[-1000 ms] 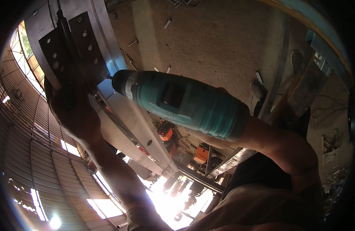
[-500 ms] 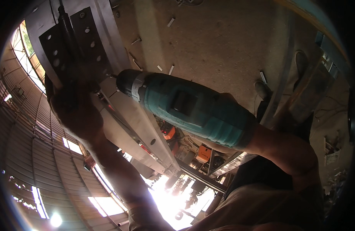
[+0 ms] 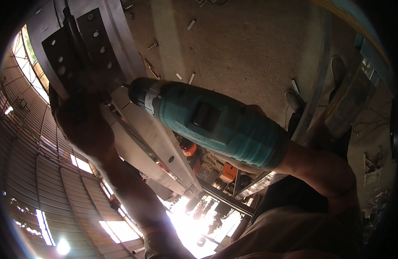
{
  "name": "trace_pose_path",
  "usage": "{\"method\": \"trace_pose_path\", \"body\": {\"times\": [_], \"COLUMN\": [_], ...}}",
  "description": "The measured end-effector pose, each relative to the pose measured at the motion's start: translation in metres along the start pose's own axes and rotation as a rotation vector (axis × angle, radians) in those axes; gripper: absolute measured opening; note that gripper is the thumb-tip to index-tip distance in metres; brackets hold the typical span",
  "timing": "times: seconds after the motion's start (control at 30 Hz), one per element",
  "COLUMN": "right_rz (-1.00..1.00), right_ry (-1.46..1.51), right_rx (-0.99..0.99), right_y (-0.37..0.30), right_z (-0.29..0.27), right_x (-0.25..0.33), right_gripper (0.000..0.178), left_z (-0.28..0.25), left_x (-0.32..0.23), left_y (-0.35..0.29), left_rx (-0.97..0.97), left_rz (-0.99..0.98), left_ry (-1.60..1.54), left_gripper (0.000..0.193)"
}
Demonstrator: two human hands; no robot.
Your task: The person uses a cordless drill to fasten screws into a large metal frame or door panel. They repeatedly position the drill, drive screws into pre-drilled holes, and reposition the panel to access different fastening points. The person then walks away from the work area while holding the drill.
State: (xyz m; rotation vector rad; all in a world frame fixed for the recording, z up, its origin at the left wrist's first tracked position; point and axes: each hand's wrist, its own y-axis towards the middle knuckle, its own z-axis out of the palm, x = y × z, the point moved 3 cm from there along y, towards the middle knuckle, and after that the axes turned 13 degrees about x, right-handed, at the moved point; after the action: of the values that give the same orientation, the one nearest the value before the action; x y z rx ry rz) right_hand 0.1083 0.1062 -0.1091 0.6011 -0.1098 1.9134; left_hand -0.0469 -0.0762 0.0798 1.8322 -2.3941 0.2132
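Observation:
A dark butt hinge (image 3: 84,52) with round screw holes and a thick central knuckle lies against a grey metal frame (image 3: 121,30) at the upper left. My left hand (image 3: 84,123) is closed at the hinge's lower end; deep shadow covers its fingertips. A teal and black cordless drill (image 3: 207,123) lies across the middle, its chuck and bit pointing left at the hinge's lower right edge. My right hand (image 3: 251,164) is wrapped around the drill's handle, mostly hidden beneath the body. Shadow and haze hide whether the bit touches the hinge.
Below the hinge runs a long metal profile (image 3: 168,151). Short metal offcuts (image 3: 191,24) lie scattered on the floor (image 3: 251,47). An orange case (image 3: 229,172) stands among clutter below the drill. Steel beams (image 3: 343,103) and another person's shoe (image 3: 295,100) are at the right.
The drill has shifted very slightly left, bringing its bit a little nearer the hinge. My left hand and the hinge have shifted slightly left in view.

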Motion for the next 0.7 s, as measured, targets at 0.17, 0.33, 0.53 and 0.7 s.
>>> {"method": "trace_pose_path", "body": {"times": [0.17,0.33,0.53,0.7], "right_rz": [-0.082,-0.089,-0.095,-0.104], "right_ry": [-0.104,-0.132,-0.102,-0.295], "right_rx": [-0.034,-0.022,0.006,0.043], "right_y": [0.002,0.003,0.002,0.002], "right_z": [0.002,0.000,0.001,-0.001], "right_x": [-0.001,0.002,0.007,0.012], "right_gripper": [0.064,0.063,0.063,0.063], "left_z": [0.000,0.001,0.002,0.000], "left_x": [0.002,0.003,0.001,-0.001], "left_y": [0.002,0.002,0.002,0.002], "left_rx": [-0.031,-0.030,-0.028,-0.032], "left_rz": [0.086,0.082,0.008,0.050], "left_ry": [-0.038,-0.048,-0.172,-0.035], "left_gripper": [0.057,0.056,0.055,0.059]}}
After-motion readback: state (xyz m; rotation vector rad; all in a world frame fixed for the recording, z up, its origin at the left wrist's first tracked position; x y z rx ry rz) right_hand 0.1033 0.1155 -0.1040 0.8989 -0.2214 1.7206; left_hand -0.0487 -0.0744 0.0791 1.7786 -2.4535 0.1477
